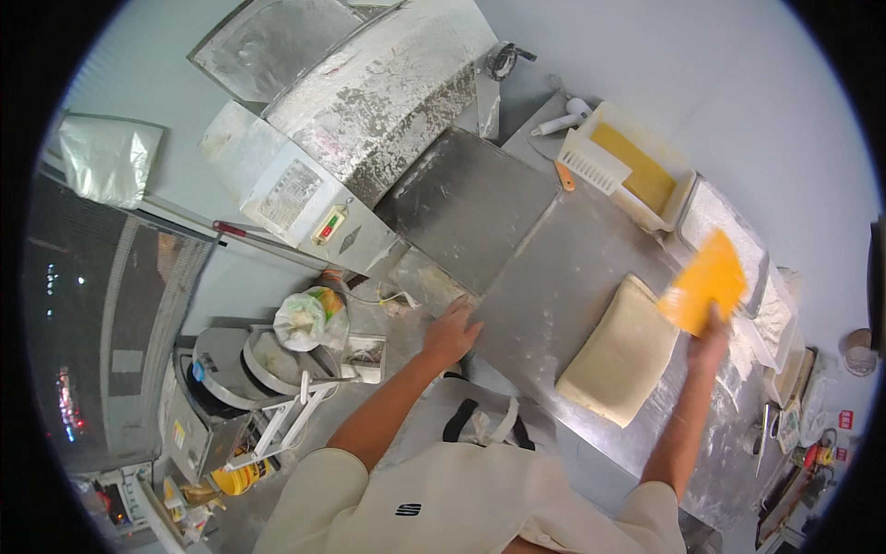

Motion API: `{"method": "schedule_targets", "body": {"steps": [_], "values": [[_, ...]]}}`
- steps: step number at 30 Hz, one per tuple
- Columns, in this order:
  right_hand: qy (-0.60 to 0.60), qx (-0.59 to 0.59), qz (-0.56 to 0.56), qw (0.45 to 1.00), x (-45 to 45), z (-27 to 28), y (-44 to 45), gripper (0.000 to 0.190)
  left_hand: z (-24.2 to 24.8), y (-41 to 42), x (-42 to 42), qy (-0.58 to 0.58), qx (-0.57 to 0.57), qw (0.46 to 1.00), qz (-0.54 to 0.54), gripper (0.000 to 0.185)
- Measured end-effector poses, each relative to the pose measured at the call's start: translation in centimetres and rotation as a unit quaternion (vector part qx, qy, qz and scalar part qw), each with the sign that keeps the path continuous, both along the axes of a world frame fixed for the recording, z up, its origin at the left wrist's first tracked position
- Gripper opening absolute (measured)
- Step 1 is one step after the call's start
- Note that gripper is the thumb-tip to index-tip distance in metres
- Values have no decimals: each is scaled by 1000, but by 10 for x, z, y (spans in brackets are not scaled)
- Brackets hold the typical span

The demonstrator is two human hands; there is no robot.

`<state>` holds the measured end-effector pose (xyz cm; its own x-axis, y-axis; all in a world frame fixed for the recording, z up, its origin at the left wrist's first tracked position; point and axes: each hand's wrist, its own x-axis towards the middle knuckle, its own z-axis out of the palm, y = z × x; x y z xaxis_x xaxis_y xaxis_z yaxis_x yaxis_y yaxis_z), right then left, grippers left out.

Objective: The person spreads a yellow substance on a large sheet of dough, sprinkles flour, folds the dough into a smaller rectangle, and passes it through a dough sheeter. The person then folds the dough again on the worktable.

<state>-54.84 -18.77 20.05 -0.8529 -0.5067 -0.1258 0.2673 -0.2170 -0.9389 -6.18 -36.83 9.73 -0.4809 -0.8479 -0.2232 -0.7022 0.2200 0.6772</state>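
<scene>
My right hand (709,341) grips an orange-yellow sheet-like tool (706,284), perhaps a plastic dough scraper, blurred. It is held above the right side of the steel worktable (540,298), near a thick rectangular slab of pale dough (619,353). The dough lies flat on the metal. My left hand (453,334) holds nothing, fingers spread, its fingertips at the near corner of a floury dough-rolling machine's (408,104) flat metal bed (477,201).
Along the wall stand a white bin (682,201) with yellow contents and a floury metal tray (727,215). An orange-handled tool (565,176) lies beside the bin. Left of me are a round-plated appliance (228,370), a plastic bag (301,322) and a yellow bucket (239,478).
</scene>
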Motion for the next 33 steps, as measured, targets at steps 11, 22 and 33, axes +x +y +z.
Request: {"method": "schedule_targets", "body": {"steps": [11,22,33], "values": [[583,320,276,693,228,-49,-352,27,-4,-26,-12,-82,61,986,-128,53],[718,270,273,581,248,-130,-514,18,-11,-31,-36,-2,32,999,-7,43],[684,171,407,581,241,-96,-452,24,-9,-37,-37,33,42,999,9,33]]}}
